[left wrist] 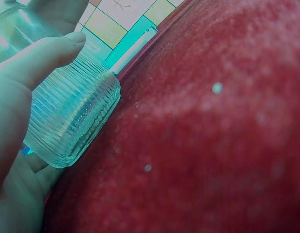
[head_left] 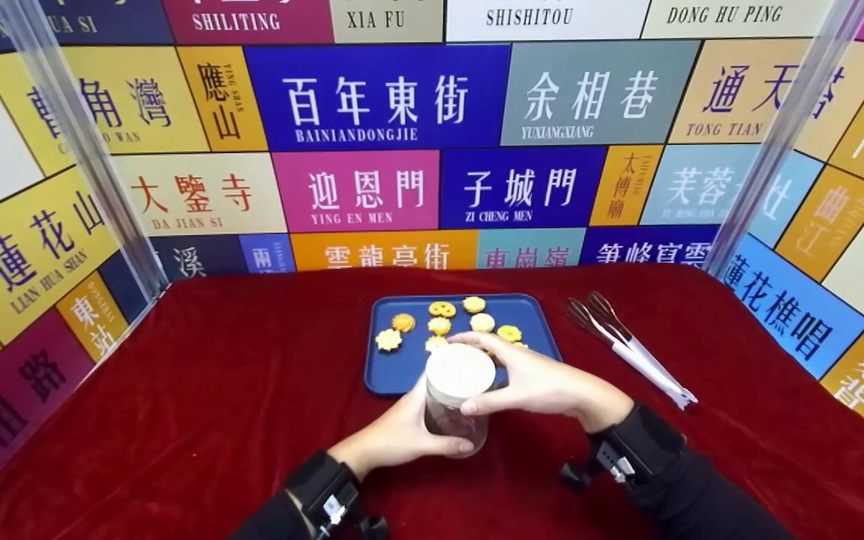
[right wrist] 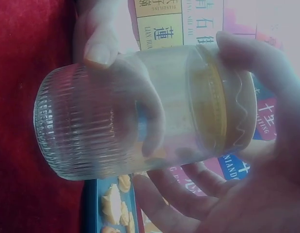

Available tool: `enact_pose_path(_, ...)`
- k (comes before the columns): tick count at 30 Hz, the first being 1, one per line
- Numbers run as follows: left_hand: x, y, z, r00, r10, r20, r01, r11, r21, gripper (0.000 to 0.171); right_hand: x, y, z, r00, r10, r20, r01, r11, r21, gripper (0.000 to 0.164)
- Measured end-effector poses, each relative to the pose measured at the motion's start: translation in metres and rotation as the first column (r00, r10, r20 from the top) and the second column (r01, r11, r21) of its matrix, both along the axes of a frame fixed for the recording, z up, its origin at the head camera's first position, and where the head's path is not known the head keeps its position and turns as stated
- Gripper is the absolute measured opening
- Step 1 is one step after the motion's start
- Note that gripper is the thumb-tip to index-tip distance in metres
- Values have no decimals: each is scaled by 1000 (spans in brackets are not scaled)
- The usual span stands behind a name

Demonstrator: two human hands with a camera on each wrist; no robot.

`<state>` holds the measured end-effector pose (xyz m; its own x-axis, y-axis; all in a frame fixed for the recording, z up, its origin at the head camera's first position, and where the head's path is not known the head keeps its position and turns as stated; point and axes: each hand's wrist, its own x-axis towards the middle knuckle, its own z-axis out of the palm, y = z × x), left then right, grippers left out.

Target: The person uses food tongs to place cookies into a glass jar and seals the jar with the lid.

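Observation:
A clear glass jar [head_left: 456, 429] with a ribbed lower half and a pale lid [head_left: 460, 369] is close over the cloth, in front of the tray. My left hand [head_left: 394, 439] grips the jar's body, thumb across the near side. With thumb and fingers, my right hand [head_left: 544, 379] holds the lid at its rim. In the right wrist view the lid [right wrist: 241, 109] sits on the jar's mouth, and no contents show through the glass [right wrist: 86, 121]. The left wrist view shows the ribbed base [left wrist: 79, 111] beside the left thumb.
Behind the jar lies a blue tray [head_left: 394, 381] with several small biscuits [head_left: 389, 340] spread over it; the right hand overlaps its near edge. Tongs [head_left: 631, 346] with white handles lie right of the tray. Dark red cloth [head_left: 237, 375] covers the table, and sign-printed panels [head_left: 379, 97] enclose it.

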<state>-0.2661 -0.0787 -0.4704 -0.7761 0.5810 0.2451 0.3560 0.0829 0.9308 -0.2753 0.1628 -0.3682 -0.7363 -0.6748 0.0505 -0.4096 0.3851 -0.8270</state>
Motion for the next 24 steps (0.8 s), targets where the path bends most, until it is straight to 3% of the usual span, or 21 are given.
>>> enact_pose_path(6, 0, 1, 0, 1000, -11, -18, 12, 1000, 18, 111, 8, -6, 2, 993, -86, -81, 89, 995, 34, 94)
enact_pose_path(13, 0, 1, 0, 999, -32, -35, 34, 998, 61, 108, 18, -19, 1, 956, -219, -194, 228, 973, 26, 83)
enact_pose_path(24, 0, 1, 0, 999, -32, -26, 33, 998, 56, 110, 17, -21, -2, 956, -213, -203, 221, 975, 16, 74)
